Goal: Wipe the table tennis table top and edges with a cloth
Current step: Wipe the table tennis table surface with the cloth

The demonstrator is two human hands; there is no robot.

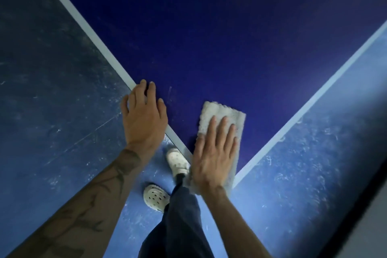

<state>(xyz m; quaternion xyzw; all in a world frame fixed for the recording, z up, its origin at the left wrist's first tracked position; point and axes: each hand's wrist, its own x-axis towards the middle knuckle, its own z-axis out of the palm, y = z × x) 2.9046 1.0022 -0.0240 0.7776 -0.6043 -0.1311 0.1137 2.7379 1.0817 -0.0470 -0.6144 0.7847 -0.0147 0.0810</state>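
Note:
A dark blue table tennis table (pixel 219 37) fills the upper middle, and its corner points toward me. White edge lines run along its left side (pixel 88 25) and its right side (pixel 314 98). A pale grey fluffy cloth (pixel 219 114) lies flat near the corner and hangs slightly over it. My right hand (pixel 213 153) presses on the cloth with straight fingers. Flat on the left edge of the table rests my left hand (pixel 144 115), fingers spread, holding nothing.
Scuffed blue floor (pixel 293 174) lies below and around the table corner. My feet in light perforated clogs (pixel 156 197) stand close under the corner, with dark trousers (pixel 180 226) above them. A pale wall base shows at the bottom right.

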